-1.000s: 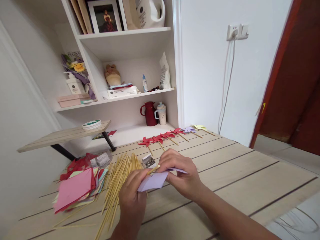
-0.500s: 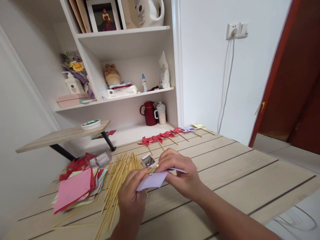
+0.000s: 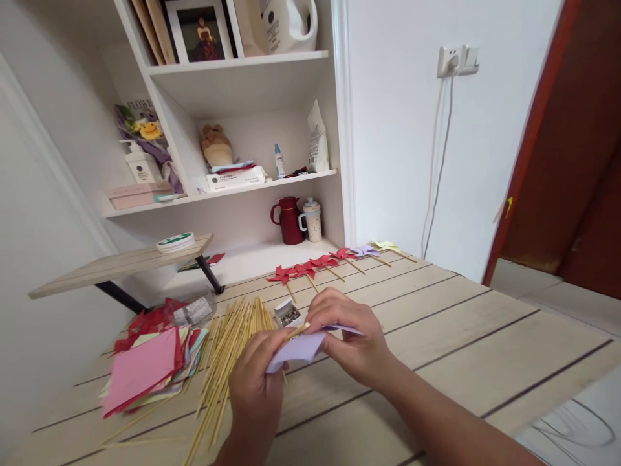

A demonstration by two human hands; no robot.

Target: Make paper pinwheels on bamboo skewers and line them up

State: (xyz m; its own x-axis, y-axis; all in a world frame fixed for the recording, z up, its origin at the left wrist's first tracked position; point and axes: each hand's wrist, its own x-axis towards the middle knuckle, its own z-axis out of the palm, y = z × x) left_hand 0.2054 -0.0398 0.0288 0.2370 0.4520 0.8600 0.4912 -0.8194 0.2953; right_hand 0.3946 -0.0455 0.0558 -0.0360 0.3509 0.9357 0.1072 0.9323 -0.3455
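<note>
Lilac paper between the hands

The paper (image 3: 297, 347) is pale lilac; left of the hands, pale tan sticks (image 3: 228, 362) and pink-topped, red-edged sheets (image 3: 143, 367); beyond, red pinwheels (image 3: 303, 270).

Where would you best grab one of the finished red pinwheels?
By its bare stick, pinched from above at the near end. Each red pinwheel lies flat with its stick pointing toward the person, so the folded paper head stays uncrushed.

A pale wooden table (image 3: 436, 336) fills the lower view. At nine o'clock lies a heap of coloured paper squares (image 3: 145, 366) — pink on top. At twelve o'clock a row of finished pinwheels (image 3: 334, 262) lies along the table's far edge. Beyond it, white shelves (image 3: 242, 65) hold a red jug (image 3: 290, 220), a framed picture (image 3: 196, 29) and a soft toy (image 3: 217, 145). At one o'clock — a wall socket (image 3: 456, 59).
</note>
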